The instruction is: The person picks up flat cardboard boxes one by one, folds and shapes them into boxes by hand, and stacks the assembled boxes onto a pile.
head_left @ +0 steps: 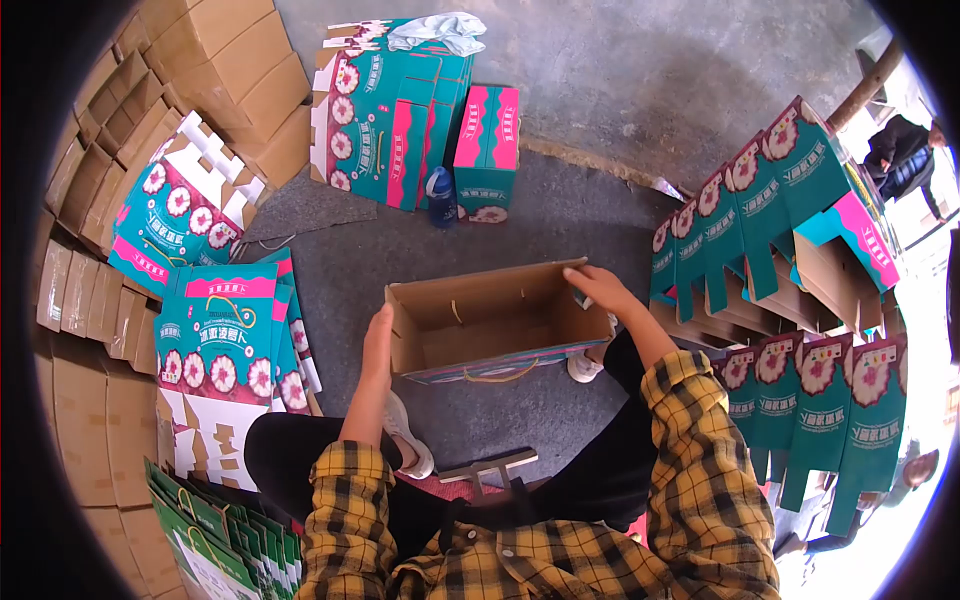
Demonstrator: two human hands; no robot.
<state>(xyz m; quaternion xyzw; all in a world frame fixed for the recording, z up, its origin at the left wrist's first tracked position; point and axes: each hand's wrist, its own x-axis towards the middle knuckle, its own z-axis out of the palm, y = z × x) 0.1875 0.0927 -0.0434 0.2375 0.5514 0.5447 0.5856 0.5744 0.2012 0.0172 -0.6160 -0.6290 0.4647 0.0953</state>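
Now the open box (500,325) is in front of the seated person, above the floor (340,240) and between the two hands, its open side facing up. The left hand (376,345) is at the left end of this box, touching the outside of the wall; its fingers are straight and pressed together, not closed around anything. The right hand (603,292) is at the far right corner, with the fingers bent over the rim; if they really pinch the cardboard, I cannot tell from where I stand. A cord handle (502,375) hangs on the near long side, close to the knees. Beyond the box, well apart from both hands, a blue bottle (442,200) stands just beside a pink and green carton (486,155). More green cartons (795,175) stand in a row on the right side.
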